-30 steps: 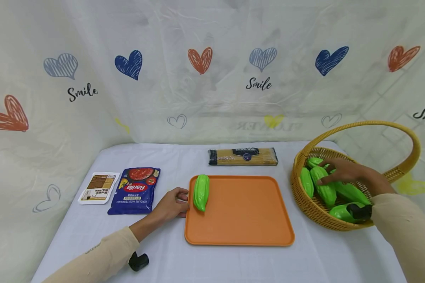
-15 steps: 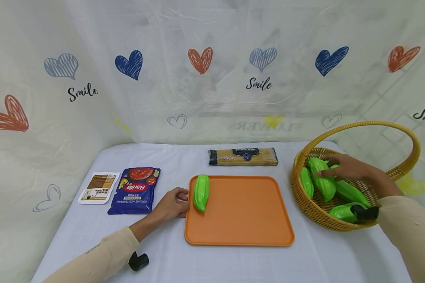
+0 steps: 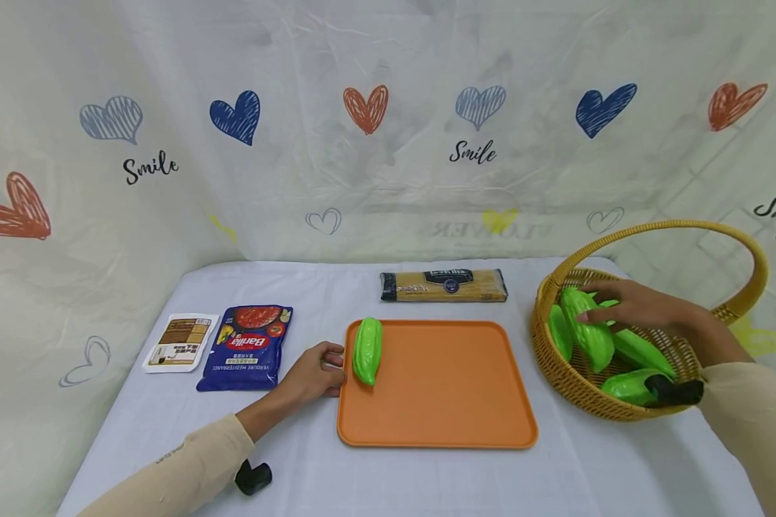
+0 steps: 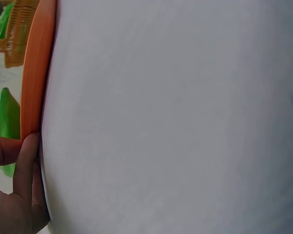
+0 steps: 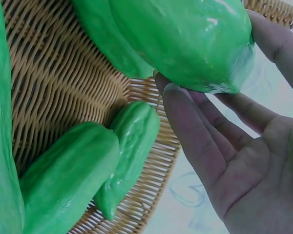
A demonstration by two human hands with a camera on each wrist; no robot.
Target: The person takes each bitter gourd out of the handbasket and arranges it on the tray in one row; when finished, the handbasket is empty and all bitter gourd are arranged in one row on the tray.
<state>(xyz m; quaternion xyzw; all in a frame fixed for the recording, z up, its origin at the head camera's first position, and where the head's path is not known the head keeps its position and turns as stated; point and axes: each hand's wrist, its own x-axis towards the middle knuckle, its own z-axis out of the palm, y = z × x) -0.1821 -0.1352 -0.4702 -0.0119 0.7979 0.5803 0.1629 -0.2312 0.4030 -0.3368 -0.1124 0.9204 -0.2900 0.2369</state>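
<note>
My right hand (image 3: 636,307) grips a green bitter melon (image 5: 185,39) between thumb and fingers at one end, over the wicker basket (image 3: 575,391). In the right wrist view, several more bitter melons lie in the basket, one of them a smooth-sided one (image 5: 71,178) near the wall. With its thumb and fingers, my left hand (image 3: 312,370) pinches the left rim of the orange tray (image 3: 442,388). Another bitter melon (image 3: 367,352) lies along the tray's left side, its pointed tip toward me.
Behind the tray lies a pack of spaghetti (image 3: 444,286). To the left are a blue sauce pouch (image 3: 246,348) and a white flat pack (image 3: 181,343) with a brown label. The basket's tall handle (image 3: 672,225) arches above my right wrist. A printed curtain (image 3: 388,179) hangs behind the table.
My right hand has taken hold of a bitter melon in the basket, raised it a little and shifted slightly right. My left hand and the tray have stayed put.
</note>
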